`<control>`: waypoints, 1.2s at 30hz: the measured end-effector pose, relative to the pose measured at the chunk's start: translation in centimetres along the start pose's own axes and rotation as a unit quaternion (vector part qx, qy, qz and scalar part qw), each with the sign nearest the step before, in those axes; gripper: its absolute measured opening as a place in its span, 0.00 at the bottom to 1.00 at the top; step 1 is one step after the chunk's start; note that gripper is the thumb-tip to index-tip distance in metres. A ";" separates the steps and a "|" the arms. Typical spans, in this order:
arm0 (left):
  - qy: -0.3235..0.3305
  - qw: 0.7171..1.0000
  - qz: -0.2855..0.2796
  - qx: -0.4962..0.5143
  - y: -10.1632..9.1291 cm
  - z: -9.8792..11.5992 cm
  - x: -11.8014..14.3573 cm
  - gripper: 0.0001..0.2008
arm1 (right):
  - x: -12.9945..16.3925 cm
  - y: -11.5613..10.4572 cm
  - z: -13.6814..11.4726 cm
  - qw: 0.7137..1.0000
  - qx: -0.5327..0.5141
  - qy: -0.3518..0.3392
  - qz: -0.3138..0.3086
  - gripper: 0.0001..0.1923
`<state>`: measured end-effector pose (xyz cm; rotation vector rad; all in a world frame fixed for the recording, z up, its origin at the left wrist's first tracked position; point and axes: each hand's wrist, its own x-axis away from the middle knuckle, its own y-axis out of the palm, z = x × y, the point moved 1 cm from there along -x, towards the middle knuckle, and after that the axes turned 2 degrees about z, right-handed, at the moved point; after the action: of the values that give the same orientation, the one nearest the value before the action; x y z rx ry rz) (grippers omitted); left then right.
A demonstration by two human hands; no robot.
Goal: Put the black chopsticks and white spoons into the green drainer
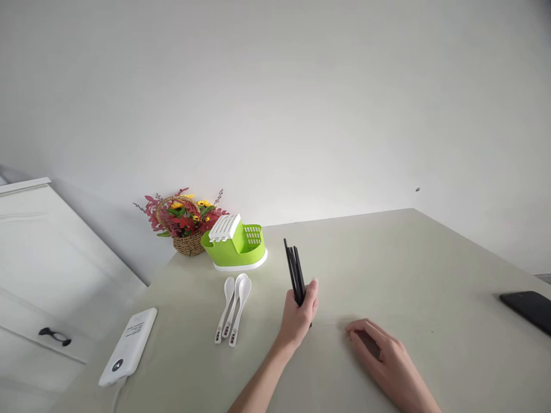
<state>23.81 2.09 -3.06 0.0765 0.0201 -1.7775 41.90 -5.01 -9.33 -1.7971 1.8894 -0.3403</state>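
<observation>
A bundle of black chopsticks is gripped in my left hand, their upper ends pointing up and slightly left. My right hand rests on the table to the right, its fingers curled and the thumb tip meeting the index finger, with nothing visible in it. Three white spoons lie side by side left of my left hand, bowls away from me. Behind them stands a green and white cutlery holder with a slotted white top and a perforated compartment.
A wicker basket of artificial flowers stands behind the holder, near the wall. A white power bank with a cable lies on the left. At the right edge is a black phone. A white cabinet stands beyond the table's left side.
</observation>
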 end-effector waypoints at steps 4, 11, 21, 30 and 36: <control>-0.002 0.999 -0.016 -0.041 0.8 -0.6 0.0 0.32 | -0.2 0.0 0.0 1.000 -0.004 -0.003 0.001 0.15; -0.017 0.996 0.002 -0.086 1.0 -1.8 -0.2 0.32 | -0.3 -0.2 0.0 1.000 -0.001 -0.005 -0.007 0.14; 0.008 0.986 0.055 -0.159 1.4 -3.0 0.1 0.29 | 0.1 -0.5 -1.0 1.000 -0.016 0.011 0.000 0.13; 0.045 0.903 0.114 -0.412 -1.4 -2.5 1.7 0.19 | 0.0 -0.2 -0.4 1.000 -0.005 0.011 -0.010 0.15; 0.052 0.728 0.114 -0.675 -3.5 -2.7 3.6 0.16 | -0.1 -0.4 -0.1 1.000 0.013 -0.004 -0.004 0.16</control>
<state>19.78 -0.60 -6.13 -0.8440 1.3121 -1.1405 42.18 -4.96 -9.06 -1.7862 1.8643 -0.3576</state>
